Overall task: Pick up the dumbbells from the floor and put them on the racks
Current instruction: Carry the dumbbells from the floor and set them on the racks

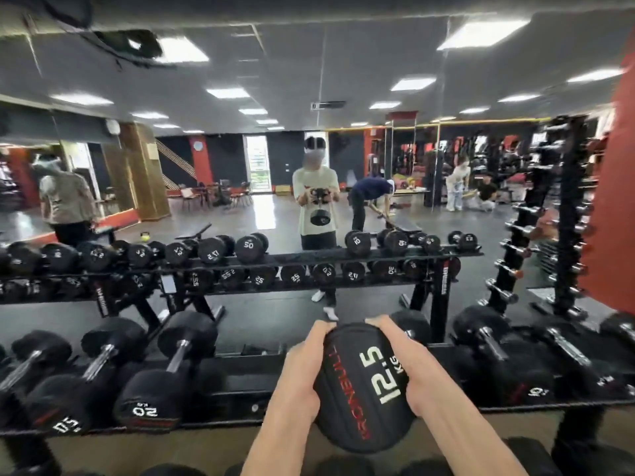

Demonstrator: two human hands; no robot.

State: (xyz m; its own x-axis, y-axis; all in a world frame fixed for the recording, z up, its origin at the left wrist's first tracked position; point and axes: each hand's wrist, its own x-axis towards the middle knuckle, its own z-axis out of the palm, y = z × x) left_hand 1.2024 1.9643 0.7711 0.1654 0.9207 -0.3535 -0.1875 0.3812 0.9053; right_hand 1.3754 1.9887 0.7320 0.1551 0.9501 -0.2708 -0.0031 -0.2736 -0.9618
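Observation:
A black round-headed dumbbell marked 12.5 KG (364,386) fills the lower middle of the head view, its near end facing me. My left hand (302,376) grips that head's left side and my right hand (409,369) grips its right side. The dumbbell hangs over an open gap on the upper shelf of the black rack (247,379) in front of me. Its far head (410,324) shows just past my right fingers. To the left on the shelf lies a 20 kg dumbbell (165,379).
More black dumbbells (498,352) rest on the shelf to the right. A wall mirror behind the rack reflects me, the rack and several people in the gym. A tall vertical rack of small dumbbells (536,242) stands at the right beside a red pillar (611,201).

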